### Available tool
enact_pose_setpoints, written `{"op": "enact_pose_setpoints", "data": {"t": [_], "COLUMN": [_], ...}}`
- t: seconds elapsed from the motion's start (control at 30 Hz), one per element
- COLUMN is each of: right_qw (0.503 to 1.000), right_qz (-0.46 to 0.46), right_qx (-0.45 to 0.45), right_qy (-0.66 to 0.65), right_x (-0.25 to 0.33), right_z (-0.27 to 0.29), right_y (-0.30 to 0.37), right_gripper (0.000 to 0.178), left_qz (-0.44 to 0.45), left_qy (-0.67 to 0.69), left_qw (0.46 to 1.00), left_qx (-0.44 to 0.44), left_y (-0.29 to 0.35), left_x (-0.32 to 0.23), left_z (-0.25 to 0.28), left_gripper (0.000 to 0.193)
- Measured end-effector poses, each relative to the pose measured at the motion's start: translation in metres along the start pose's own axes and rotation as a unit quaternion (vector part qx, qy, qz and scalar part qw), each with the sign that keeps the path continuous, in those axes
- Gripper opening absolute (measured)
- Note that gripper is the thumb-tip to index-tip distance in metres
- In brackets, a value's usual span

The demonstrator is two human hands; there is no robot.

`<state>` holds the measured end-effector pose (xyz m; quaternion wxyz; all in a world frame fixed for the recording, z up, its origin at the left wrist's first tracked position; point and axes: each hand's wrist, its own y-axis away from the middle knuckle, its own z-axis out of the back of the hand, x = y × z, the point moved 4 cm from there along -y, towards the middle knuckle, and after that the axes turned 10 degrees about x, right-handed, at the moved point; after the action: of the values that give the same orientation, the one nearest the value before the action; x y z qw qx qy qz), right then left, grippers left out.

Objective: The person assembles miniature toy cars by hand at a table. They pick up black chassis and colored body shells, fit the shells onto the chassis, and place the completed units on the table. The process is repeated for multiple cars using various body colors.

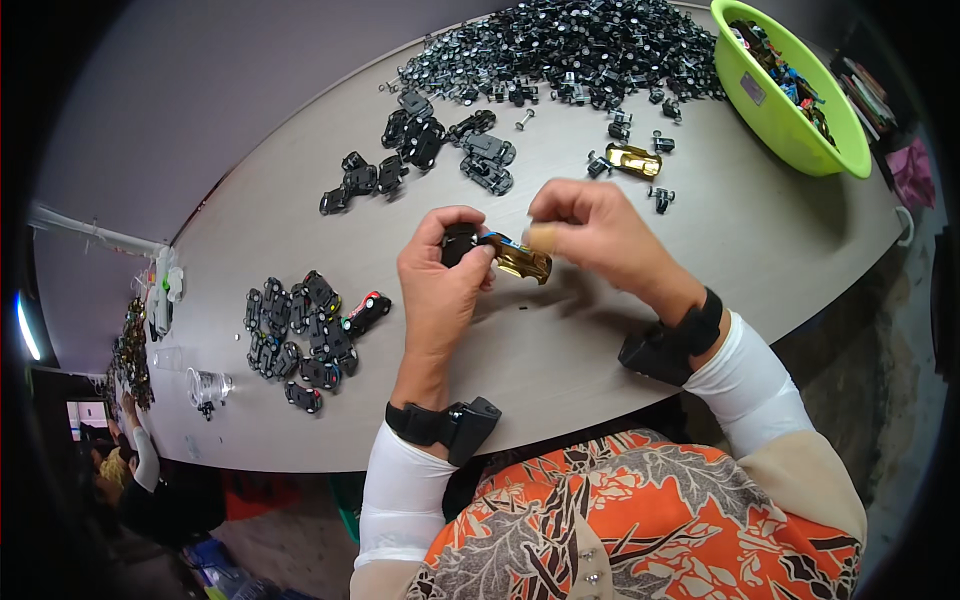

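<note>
Above the middle of the table, my left hand (447, 260) is closed round a black toy car base (460, 243) and a shiny gold toy car body (525, 262). The gold body pokes out to the right of my left fingertips. Close beside its upper edge is my right hand (600, 235), slightly blurred, with thumb and fingers curled together. A tan wrap covers a fingertip there. Whatever those fingers pinch, if anything, is hidden. Another gold car body (633, 160) lies farther off, among small black wheel pieces (661, 199).
A big heap of black wheel parts (570, 50) fills the far edge. The green basin (835, 150) at far right holds colourful car bodies. Black car bases (420, 140) lie beyond my left hand, assembled cars (320, 340) to its left. A clear cup (208, 384) and another person (145, 460) are at far left.
</note>
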<state>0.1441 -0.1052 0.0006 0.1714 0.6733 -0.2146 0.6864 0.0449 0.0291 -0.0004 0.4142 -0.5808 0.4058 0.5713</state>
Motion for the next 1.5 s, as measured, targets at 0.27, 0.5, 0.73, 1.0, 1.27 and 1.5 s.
{"op": "enact_pose_setpoints", "data": {"t": [0.27, 0.5, 0.73, 1.0, 1.27, 1.5], "right_qw": [0.959, 0.999, 0.994, 0.979, 0.966, 0.943], "right_qz": [-0.129, -0.034, 0.001, 0.007, -0.055, -0.039], "right_qx": [0.107, -0.029, 0.071, 0.162, 0.142, 0.078], "right_qy": [-0.23, 0.0, -0.081, -0.125, -0.21, -0.322], "right_x": [-0.007, 0.011, 0.012, -0.004, 0.005, -0.001], "right_z": [-0.009, 0.013, -0.002, -0.029, -0.024, 0.001], "right_y": [0.005, 0.003, 0.002, 0.005, 0.007, 0.003], "right_gripper": [0.022, 0.019, 0.017, 0.023, 0.029, 0.034], "left_qz": [-0.115, 0.07, 0.054, 0.066, 0.072, 0.019], "left_qy": [-0.026, 0.387, 0.343, 0.524, 0.382, 0.311], "left_qw": [0.993, 0.917, 0.935, 0.848, 0.921, 0.935], "left_qx": [-0.004, 0.061, 0.077, 0.058, 0.038, 0.168], "left_y": [0.006, -0.006, -0.007, -0.005, 0.005, 0.001], "left_x": [-0.011, 0.014, 0.023, 0.026, 0.039, 0.005], "left_z": [-0.012, -0.008, -0.003, -0.012, -0.015, -0.018], "left_gripper": [0.022, 0.045, 0.039, 0.018, 0.014, 0.043]}}
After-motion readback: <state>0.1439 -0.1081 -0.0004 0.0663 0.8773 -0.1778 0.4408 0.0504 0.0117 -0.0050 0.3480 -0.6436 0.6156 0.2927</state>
